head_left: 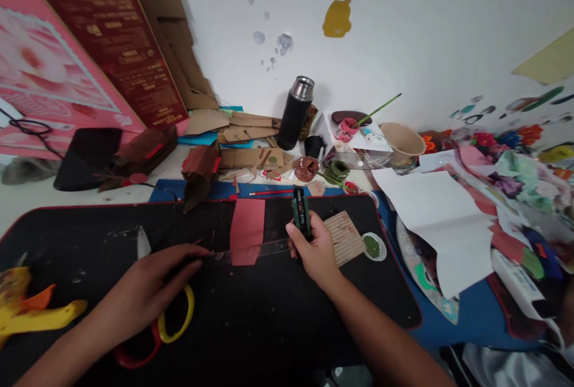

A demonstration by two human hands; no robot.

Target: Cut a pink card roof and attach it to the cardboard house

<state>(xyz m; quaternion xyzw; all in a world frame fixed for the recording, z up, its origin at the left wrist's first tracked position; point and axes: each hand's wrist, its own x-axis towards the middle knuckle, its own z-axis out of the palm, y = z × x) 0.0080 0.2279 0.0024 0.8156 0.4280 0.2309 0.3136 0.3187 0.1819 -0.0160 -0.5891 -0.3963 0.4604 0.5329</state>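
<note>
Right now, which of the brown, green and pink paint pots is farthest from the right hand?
The pink paint pot, set farthest back; the brown paint pot and green paint pot both stand nearer the right hand.

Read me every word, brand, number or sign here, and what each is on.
Nothing reads clearly.
Red panel: gold print, too small.
Pink box: pale lettering, blurred.
Cardboard piece: dark print, illegible.
Green tool in right hand: markings too small.
White pack: blurred print.
</note>
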